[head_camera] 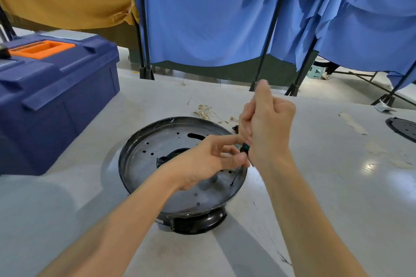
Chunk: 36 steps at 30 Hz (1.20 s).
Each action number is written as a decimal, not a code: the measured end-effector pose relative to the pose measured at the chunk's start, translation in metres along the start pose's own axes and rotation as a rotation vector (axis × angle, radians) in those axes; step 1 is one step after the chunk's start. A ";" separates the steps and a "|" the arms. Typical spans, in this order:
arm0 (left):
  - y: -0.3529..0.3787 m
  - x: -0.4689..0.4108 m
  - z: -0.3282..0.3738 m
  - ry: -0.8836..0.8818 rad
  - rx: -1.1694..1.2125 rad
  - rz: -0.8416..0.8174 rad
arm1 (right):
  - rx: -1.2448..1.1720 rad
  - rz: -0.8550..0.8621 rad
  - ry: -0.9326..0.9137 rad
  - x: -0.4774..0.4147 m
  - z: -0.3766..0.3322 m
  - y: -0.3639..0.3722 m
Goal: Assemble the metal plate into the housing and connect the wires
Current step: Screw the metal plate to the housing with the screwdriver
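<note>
Left hand [209,159] pinched the screwdriver [245,148] shaft; right hand [267,126] gripped its handle, tip on the metal plate [157,148] seated in the housing [198,224] on the counter [315,186]; wires [204,111] lay just behind it.

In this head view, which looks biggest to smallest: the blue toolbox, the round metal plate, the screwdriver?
1. blue toolbox, partly cut off by the frame
2. round metal plate
3. screwdriver, mostly hidden by the right hand
</note>
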State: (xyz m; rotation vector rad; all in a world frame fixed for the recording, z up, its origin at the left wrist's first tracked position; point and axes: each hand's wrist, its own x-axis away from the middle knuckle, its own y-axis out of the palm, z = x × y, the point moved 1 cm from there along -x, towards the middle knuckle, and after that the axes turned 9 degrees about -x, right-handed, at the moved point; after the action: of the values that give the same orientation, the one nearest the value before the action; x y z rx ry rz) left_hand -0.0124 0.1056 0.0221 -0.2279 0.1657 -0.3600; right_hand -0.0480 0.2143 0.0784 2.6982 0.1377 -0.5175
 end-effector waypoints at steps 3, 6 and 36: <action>0.003 0.001 0.000 0.010 -0.032 0.002 | 0.158 0.159 -0.148 0.011 0.007 0.008; 0.001 0.004 0.000 -0.033 -0.011 0.023 | -0.034 -0.236 0.161 -0.003 0.000 0.002; 0.000 0.002 0.000 -0.043 -0.063 -0.039 | 0.007 -0.096 0.077 -0.009 -0.006 0.000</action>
State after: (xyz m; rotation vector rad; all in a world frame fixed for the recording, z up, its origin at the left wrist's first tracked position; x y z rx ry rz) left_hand -0.0109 0.1045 0.0215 -0.3007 0.1302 -0.3887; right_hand -0.0538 0.2168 0.0870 2.7299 0.2884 -0.4430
